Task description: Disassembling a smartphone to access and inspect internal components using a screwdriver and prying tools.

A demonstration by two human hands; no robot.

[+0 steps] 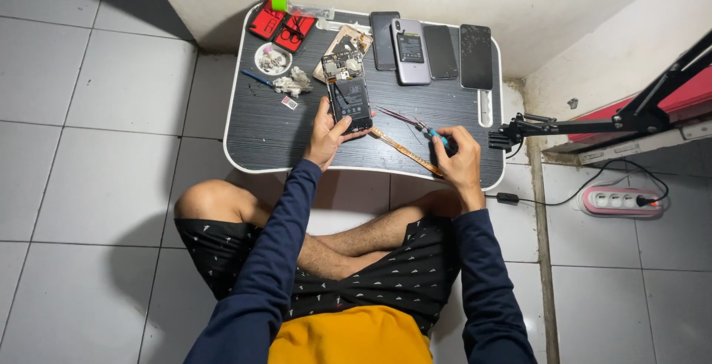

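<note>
Black opened phone [348, 97] in left hand [326, 135]; right hand [458, 158] grips screwdriver [437, 138].

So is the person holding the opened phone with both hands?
No, only the left hand holds the opened phone; the right hand grips a blue-handled tool off to the side.

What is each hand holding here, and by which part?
Left hand grips the opened phone at its near lower edge. Right hand holds tweezers by the blue-handled end.
</note>
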